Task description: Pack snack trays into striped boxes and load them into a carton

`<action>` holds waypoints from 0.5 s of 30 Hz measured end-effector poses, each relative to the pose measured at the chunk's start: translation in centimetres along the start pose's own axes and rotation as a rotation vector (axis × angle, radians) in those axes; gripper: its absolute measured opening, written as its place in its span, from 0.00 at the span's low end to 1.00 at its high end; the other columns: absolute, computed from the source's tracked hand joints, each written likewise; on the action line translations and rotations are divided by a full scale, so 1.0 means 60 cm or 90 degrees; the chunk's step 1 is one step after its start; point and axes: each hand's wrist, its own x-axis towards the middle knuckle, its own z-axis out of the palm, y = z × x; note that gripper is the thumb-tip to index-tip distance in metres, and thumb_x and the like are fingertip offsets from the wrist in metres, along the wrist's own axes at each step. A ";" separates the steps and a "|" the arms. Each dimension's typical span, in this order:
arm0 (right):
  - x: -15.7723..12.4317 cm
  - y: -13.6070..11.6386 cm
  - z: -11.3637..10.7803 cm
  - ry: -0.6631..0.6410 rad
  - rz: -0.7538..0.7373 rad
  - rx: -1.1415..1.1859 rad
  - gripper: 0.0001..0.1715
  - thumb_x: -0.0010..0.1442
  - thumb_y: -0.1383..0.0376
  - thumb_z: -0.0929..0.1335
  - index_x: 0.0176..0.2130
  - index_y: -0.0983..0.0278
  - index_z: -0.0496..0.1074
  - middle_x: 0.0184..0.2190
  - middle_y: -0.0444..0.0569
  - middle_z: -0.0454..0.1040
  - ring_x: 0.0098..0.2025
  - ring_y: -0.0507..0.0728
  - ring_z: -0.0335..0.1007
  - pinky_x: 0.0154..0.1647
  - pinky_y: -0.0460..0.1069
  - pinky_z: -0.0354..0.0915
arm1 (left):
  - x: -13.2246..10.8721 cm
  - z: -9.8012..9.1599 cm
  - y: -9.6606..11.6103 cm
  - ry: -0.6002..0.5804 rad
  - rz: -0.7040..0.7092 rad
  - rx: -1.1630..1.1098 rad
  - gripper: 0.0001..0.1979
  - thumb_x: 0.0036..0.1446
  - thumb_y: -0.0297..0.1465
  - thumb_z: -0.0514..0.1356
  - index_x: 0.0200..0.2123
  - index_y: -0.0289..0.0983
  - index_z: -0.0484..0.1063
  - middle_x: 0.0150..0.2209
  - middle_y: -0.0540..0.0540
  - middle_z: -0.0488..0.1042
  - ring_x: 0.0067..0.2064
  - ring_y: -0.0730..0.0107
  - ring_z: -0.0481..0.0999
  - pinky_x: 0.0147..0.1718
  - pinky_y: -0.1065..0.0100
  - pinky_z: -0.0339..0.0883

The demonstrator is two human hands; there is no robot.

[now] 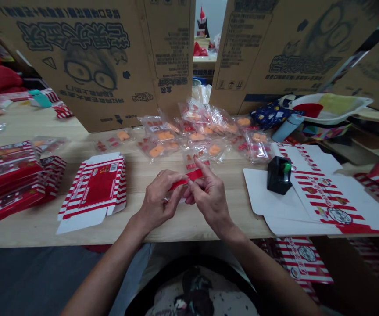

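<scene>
Above the front of the wooden table, my left hand (161, 195) and my right hand (211, 197) meet, their fingers closed on a small red piece of card or paper (194, 174). Its exact kind is hard to make out, since the fingers cover much of it. A bit of white shows under the fingers. Just beyond the hands lie clear plastic packets (214, 150) with orange and red pieces inside. To the left rests a red-and-white striped carton (99, 186), flattened, with its white flaps out.
Striped filled boxes (10, 171) are stacked at the left. A black tape dispenser (279, 175) stands on flat striped carton sheets (321, 193) at the right. Large cardboard boxes (110, 105) wall off the back. A blue bottle (288, 127) leans near a white basin (350, 105).
</scene>
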 end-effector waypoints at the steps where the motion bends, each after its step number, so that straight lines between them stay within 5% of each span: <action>1: 0.000 0.003 0.000 0.001 -0.010 -0.002 0.39 0.61 0.65 0.68 0.69 0.60 0.60 0.21 0.42 0.74 0.21 0.55 0.69 0.26 0.53 0.71 | 0.001 -0.002 0.000 -0.010 -0.001 -0.004 0.14 0.63 0.21 0.57 0.51 0.38 0.70 0.43 0.42 0.76 0.44 0.66 0.76 0.43 0.64 0.73; 6: 0.004 0.027 0.005 0.016 -0.059 0.004 0.42 0.61 0.68 0.67 0.70 0.58 0.54 0.24 0.42 0.74 0.25 0.56 0.70 0.30 0.55 0.73 | 0.013 -0.003 0.004 -0.018 -0.037 0.017 0.08 0.64 0.26 0.60 0.46 0.37 0.73 0.40 0.42 0.77 0.41 0.67 0.78 0.39 0.67 0.72; 11: -0.012 0.053 0.021 -0.020 -0.037 0.082 0.53 0.60 0.70 0.66 0.74 0.55 0.36 0.28 0.42 0.76 0.25 0.56 0.74 0.31 0.54 0.75 | 0.039 -0.020 -0.003 -0.072 -0.064 0.139 0.03 0.63 0.30 0.60 0.36 0.38 0.70 0.30 0.51 0.73 0.30 0.72 0.73 0.30 0.71 0.66; 13: -0.017 0.073 0.015 -0.043 -0.045 0.069 0.54 0.60 0.71 0.65 0.74 0.52 0.34 0.34 0.44 0.78 0.24 0.55 0.74 0.28 0.53 0.75 | 0.033 -0.032 -0.027 0.045 -0.141 0.172 0.03 0.61 0.31 0.62 0.37 0.39 0.70 0.31 0.51 0.73 0.30 0.73 0.72 0.31 0.71 0.65; 15: -0.011 0.099 -0.010 -0.035 -0.065 -0.034 0.49 0.58 0.73 0.63 0.72 0.53 0.44 0.37 0.44 0.79 0.26 0.55 0.76 0.29 0.52 0.74 | 0.004 -0.039 -0.062 0.236 -0.276 0.143 0.08 0.60 0.34 0.63 0.40 0.40 0.68 0.33 0.51 0.71 0.31 0.72 0.71 0.31 0.71 0.65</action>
